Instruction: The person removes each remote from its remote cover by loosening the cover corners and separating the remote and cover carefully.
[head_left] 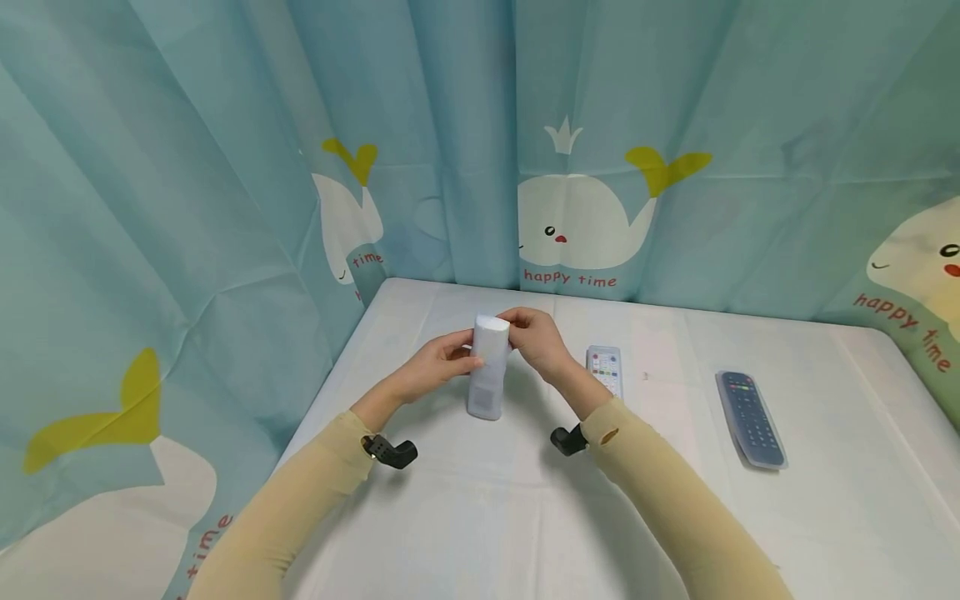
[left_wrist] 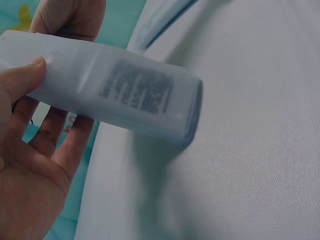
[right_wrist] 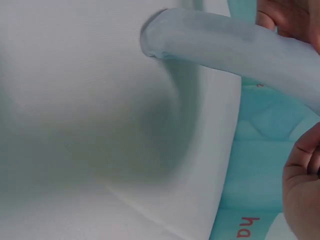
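Note:
Above the white table, a remote control in a milky translucent cover (head_left: 489, 367) stands tilted upward between both hands. Its back, with a printed label showing through the cover, appears in the left wrist view. My left hand (head_left: 433, 367) holds it from the left side, with the thumb (left_wrist: 30, 77) across the back and the fingers behind. At the upper right edge, my right hand (head_left: 536, 340) pinches the covered remote near its top, its fingertips partly hidden. In the right wrist view, the right hand (right_wrist: 305, 182) is at the frame's edge.
Just right of the right hand lies a white remote (head_left: 604, 368) in a clear cover, partly hidden by the forearm. Farther right is a dark covered remote (head_left: 752, 421). A blue whale-print curtain (head_left: 480, 150) borders the white table (head_left: 450, 517) at the back and sides.

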